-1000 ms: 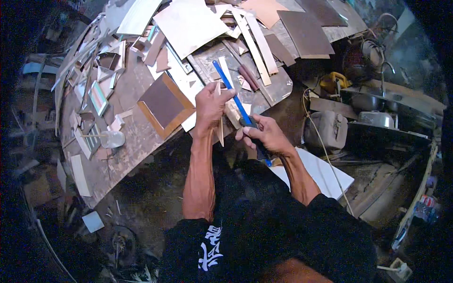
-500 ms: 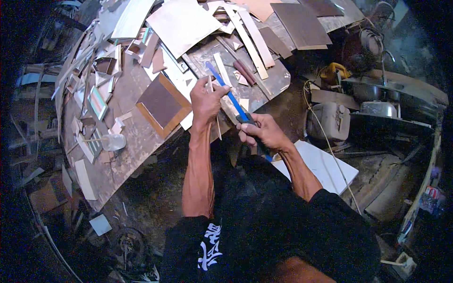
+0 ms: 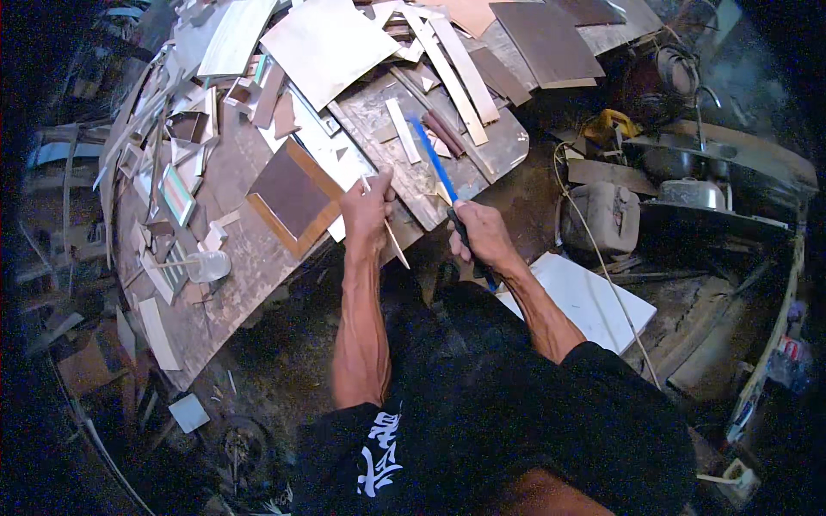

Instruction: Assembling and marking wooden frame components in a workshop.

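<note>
My left hand (image 3: pixel 365 209) is closed round a thin pale wood strip (image 3: pixel 397 244), whose pointed end sticks out below the fingers toward me. In my right hand (image 3: pixel 483 234) is a long, narrow blue tool (image 3: pixel 437 163) with a dark handle, its blue length slanting up and away over the bench; its exact kind does not show. The blue tool and the strip are apart. Beyond the left hand lies a square dark brown panel (image 3: pixel 288 191) with an orange-brown border, on the workbench (image 3: pixel 258 267).
White and brown sheets, such as a large pale board (image 3: pixel 329 43), cover the bench's far side. A plastic cup (image 3: pixel 207 267) stands at left. On the right are a dirty jerrycan (image 3: pixel 602 219), a hanging cord (image 3: pixel 600 258) and a white board (image 3: pixel 594 303) below the bench.
My left hand has lowered slightly with the strip, whose upper part no longer stands up past the fingers. The blue tool has swung right, away from the left hand.
</note>
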`<action>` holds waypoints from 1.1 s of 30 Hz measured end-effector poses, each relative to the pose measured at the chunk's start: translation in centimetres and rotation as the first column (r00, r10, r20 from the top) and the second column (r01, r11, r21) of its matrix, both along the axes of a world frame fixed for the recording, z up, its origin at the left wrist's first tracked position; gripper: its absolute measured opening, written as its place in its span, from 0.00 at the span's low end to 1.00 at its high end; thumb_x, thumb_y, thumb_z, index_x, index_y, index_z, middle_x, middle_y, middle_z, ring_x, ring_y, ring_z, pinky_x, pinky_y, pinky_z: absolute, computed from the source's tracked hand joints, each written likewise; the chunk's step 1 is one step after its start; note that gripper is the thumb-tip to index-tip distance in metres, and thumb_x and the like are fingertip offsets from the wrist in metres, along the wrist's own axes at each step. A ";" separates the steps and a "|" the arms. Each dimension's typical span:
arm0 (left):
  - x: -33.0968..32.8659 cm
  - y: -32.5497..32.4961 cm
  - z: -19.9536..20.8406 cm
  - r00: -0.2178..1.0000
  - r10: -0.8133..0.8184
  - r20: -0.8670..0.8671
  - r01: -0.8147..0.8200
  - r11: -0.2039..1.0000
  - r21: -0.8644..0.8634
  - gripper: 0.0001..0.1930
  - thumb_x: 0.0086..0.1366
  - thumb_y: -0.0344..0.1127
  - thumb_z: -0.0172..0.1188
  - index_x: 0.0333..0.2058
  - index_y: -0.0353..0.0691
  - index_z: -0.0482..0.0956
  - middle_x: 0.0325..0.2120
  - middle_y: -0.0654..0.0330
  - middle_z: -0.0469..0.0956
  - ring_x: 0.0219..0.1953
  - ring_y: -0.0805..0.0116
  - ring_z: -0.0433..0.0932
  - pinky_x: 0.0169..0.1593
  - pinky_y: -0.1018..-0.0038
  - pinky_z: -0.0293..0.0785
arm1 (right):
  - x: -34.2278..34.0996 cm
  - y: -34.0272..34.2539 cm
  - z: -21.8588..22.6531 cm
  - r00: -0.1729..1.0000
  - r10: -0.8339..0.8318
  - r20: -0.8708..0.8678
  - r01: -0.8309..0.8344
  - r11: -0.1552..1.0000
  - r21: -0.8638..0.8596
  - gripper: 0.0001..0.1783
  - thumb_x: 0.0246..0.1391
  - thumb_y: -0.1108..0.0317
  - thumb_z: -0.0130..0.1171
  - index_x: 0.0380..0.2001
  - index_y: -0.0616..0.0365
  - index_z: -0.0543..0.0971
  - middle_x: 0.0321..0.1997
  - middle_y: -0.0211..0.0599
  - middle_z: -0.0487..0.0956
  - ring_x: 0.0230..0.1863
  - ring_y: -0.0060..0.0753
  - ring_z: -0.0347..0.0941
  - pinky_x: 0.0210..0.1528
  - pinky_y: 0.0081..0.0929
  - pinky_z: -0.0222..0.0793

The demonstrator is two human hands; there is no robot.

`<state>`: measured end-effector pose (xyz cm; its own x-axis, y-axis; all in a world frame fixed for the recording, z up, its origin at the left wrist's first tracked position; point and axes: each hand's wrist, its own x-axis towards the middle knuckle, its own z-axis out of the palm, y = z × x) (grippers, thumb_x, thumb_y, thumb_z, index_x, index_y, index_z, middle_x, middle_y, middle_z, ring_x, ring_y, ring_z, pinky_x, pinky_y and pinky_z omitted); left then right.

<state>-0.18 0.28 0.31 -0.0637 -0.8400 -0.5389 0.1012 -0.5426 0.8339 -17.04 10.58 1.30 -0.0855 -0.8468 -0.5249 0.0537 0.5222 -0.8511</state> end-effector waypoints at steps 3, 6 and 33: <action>-0.4 -0.4 -1.0 0.973 0.147 -0.178 -0.132 0.987 0.090 0.15 0.61 0.42 0.63 0.27 0.39 0.70 0.16 0.67 0.67 0.13 0.79 0.62 0.16 0.80 0.58 | 0.7 0.1 0.5 0.993 -0.105 0.047 0.108 0.991 -0.076 0.18 0.65 0.58 0.42 0.29 0.61 0.73 0.16 0.33 0.73 0.12 0.20 0.65 0.16 0.18 0.58; -1.2 -0.6 -1.5 0.975 0.183 -0.123 -0.179 0.983 0.042 0.18 0.64 0.50 0.57 0.33 0.38 0.72 0.19 0.69 0.64 0.17 0.80 0.60 0.20 0.80 0.58 | 1.2 0.2 0.7 0.992 -0.076 0.098 0.084 0.993 -0.087 0.14 0.62 0.58 0.50 0.31 0.59 0.74 0.18 0.28 0.72 0.14 0.17 0.63 0.17 0.18 0.57; -2.3 0.5 -2.7 0.941 0.072 0.331 0.069 0.916 -0.396 0.12 0.61 0.35 0.59 0.36 0.29 0.78 0.25 0.60 0.76 0.26 0.72 0.73 0.32 0.74 0.70 | 1.4 -0.2 -2.5 0.921 -0.120 -0.371 0.013 0.960 -0.279 0.19 0.49 0.67 0.64 0.43 0.63 0.73 0.27 0.27 0.72 0.28 0.21 0.66 0.33 0.24 0.66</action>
<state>-2.46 0.77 -2.34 0.0604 -0.9868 -0.1505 -0.2190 -0.1602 0.9625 -15.64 10.40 -1.21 -0.2944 -0.9352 -0.1968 -0.2753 0.2802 -0.9196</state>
